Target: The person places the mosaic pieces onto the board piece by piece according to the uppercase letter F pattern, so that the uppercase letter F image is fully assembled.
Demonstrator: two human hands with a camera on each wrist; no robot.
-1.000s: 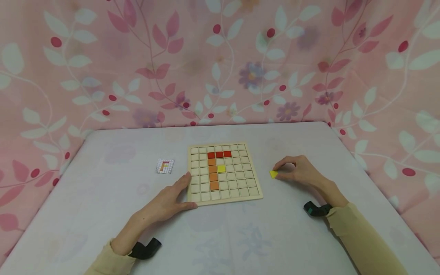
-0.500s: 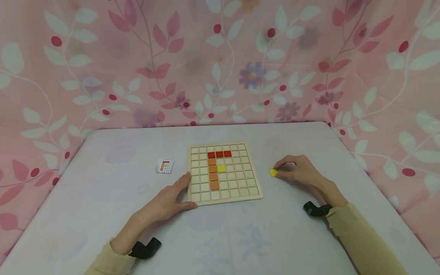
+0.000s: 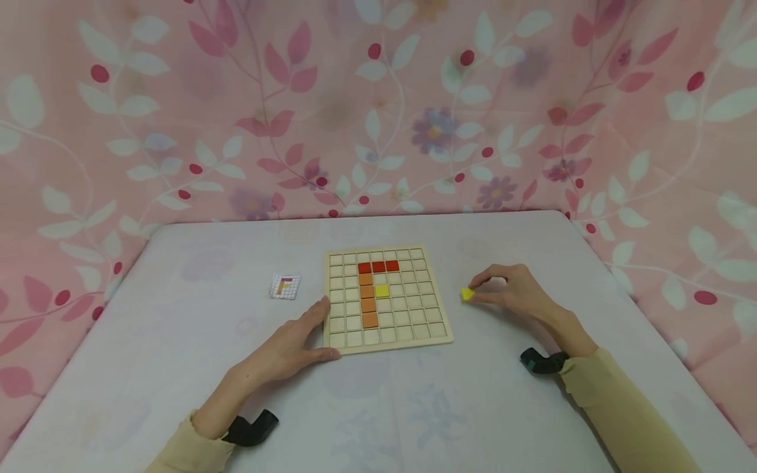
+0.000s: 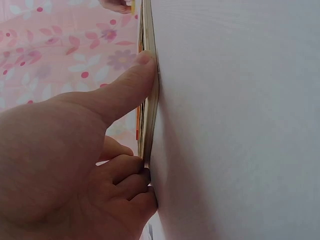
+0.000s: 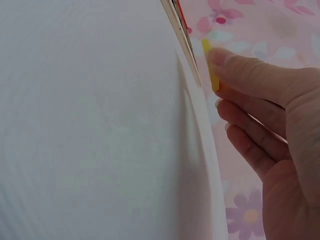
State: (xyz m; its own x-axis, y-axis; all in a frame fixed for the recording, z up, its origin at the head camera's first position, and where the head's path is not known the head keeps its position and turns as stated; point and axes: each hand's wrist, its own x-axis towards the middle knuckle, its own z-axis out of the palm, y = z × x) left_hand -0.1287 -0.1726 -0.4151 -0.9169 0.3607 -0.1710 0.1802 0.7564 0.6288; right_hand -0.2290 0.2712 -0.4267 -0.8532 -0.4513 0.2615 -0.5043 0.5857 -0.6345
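A square wooden grid board (image 3: 407,309) lies on the table in the head view. Several tiles sit in its cells: a row of red tiles (image 3: 378,267), a column of orange tiles (image 3: 368,305) and one yellow tile (image 3: 382,290). At the board's near left corner, my left hand (image 3: 280,351) holds it, thumb along the near edge and fingers at the left edge. To the right of the board, my right hand (image 3: 511,289) pinches a second yellow tile (image 3: 466,294) between thumb and finger. The right wrist view shows this tile (image 5: 210,65) edge-on, off the table.
A small paper card (image 3: 286,286) with a coloured pattern on a grid lies left of the board. A white cloth (image 3: 207,328) covers the table. Pink floral fabric (image 3: 378,112) hangs behind and at both sides.
My right hand has shifted slightly to the left and away from me with the yellow tile, which has tilted a little. The left hand and the board stay in place.
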